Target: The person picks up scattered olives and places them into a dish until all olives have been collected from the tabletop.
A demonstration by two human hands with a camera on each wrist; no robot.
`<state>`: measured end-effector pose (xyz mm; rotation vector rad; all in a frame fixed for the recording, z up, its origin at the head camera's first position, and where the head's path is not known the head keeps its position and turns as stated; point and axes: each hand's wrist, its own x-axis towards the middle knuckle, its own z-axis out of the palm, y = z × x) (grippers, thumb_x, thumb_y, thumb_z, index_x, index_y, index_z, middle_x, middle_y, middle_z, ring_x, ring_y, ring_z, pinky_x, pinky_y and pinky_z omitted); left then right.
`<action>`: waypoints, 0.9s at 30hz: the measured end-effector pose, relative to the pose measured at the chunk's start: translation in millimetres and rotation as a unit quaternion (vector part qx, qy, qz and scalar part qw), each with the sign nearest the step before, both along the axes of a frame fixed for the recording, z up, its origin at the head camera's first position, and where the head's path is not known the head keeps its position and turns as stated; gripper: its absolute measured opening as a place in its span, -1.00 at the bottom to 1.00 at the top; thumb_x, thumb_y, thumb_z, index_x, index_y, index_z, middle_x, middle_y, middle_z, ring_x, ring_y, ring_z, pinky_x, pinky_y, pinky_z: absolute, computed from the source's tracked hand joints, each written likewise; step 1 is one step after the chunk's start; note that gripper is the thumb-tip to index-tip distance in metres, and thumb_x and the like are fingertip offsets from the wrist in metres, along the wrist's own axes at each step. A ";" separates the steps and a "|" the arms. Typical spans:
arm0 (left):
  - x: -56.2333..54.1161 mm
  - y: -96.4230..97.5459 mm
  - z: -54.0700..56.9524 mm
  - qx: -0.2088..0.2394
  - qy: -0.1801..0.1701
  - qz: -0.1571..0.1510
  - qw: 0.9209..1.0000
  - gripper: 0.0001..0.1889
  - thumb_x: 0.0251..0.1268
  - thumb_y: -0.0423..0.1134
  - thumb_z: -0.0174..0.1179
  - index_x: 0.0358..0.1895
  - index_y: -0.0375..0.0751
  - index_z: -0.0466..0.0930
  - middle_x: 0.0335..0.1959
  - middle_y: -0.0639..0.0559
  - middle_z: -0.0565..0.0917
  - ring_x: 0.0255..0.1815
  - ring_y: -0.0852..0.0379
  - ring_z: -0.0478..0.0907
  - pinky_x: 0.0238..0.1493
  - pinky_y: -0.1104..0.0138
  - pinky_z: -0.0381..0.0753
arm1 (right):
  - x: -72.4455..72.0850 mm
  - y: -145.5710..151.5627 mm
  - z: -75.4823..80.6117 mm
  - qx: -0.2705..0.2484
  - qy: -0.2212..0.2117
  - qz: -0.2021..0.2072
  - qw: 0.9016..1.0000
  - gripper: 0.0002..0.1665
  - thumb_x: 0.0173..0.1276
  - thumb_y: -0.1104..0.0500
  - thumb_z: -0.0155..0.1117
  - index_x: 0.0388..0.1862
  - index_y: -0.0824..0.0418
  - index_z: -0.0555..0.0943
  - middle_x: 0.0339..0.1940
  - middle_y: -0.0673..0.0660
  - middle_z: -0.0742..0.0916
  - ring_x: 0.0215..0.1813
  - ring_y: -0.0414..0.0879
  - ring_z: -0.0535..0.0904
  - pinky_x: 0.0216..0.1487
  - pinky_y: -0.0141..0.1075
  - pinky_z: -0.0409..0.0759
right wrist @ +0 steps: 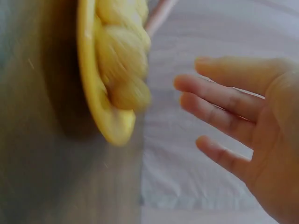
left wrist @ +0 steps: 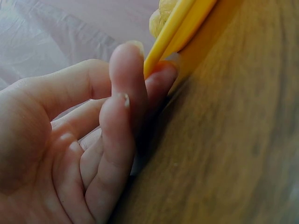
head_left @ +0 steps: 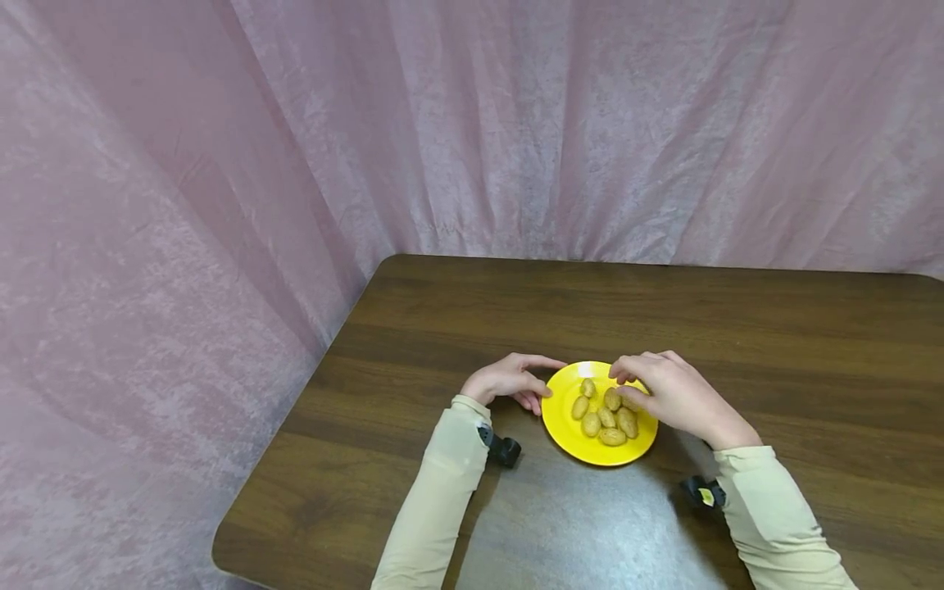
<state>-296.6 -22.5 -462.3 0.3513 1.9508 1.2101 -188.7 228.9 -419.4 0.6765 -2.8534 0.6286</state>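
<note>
A round yellow plate lies on the table with several small yellow-brown potatoes on it. At the plate's left rim, my left hand holds the edge; in the left wrist view the plate's rim runs between its fingertips. My right hand hovers over the plate's right side, fingers spread and slightly bent, hiding part of the potatoes there. The right wrist view has nothing between those fingers, which stand apart from the potatoes.
Beneath the plate is a dark brown wooden table with rounded corners. A pink curtain hangs behind it and along its left side. Each sleeve carries a small black camera mount at the wrist.
</note>
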 end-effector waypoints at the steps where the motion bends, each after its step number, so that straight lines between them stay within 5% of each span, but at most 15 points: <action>1: 0.0 0.1 -0.3 0.000 0.000 0.001 1.000 -0.46 0.20 -0.34 0.26 0.28 0.05 0.50 -0.54 -0.05 0.70 -0.62 0.16 0.65 -0.47 0.45 0.66 | 0.8 4.7 2.4 0.002 -0.003 0.003 1.000 -0.81 0.21 0.28 0.38 -0.18 0.14 0.66 -0.29 0.00 0.75 -0.19 -0.06 0.67 -0.04 -0.06 0.51; 5: 0.0 0.3 -0.9 -0.003 0.002 -0.001 1.000 -0.47 0.22 -0.33 0.25 0.29 0.06 0.50 -0.53 -0.05 0.70 -0.62 0.16 0.64 -0.46 0.45 0.66 | 4.3 28.2 10.7 0.011 -0.030 0.013 0.999 -0.82 0.19 0.30 0.37 -0.21 0.15 0.66 -0.29 -0.01 0.76 -0.22 -0.10 0.68 -0.14 -0.14 0.62; 9: -0.6 0.2 -1.3 -0.003 0.005 -0.002 1.000 -0.48 0.23 -0.34 0.23 0.29 0.06 0.50 -0.55 -0.06 0.69 -0.62 0.14 0.64 -0.46 0.45 0.66 | 8.0 53.4 13.2 0.025 -0.113 0.018 0.993 -0.78 0.19 0.28 0.37 -0.17 0.18 0.63 -0.22 0.04 0.75 -0.18 -0.06 0.66 -0.18 -0.15 0.65; 16: -0.4 -0.8 -1.2 -0.001 0.004 -0.004 1.000 -0.48 0.23 -0.34 0.21 0.29 0.06 0.50 -0.56 -0.05 0.68 -0.63 0.15 0.63 -0.47 0.45 0.65 | 9.6 85.0 5.2 0.027 -0.317 0.007 0.948 -0.60 0.08 0.28 0.40 -0.06 0.27 0.56 -0.21 0.13 0.64 -0.16 0.00 0.55 -0.21 -0.20 0.57; 27: -0.6 -0.4 -1.8 0.004 0.007 -0.004 1.000 -0.47 0.21 -0.34 0.23 0.29 0.06 0.50 -0.57 -0.07 0.68 -0.63 0.14 0.62 -0.48 0.45 0.65 | 7.8 85.2 -3.0 0.008 -0.370 0.004 0.929 -0.60 0.02 0.46 0.35 -0.13 0.23 0.53 -0.31 0.07 0.53 -0.29 -0.09 0.43 -0.36 -0.34 0.50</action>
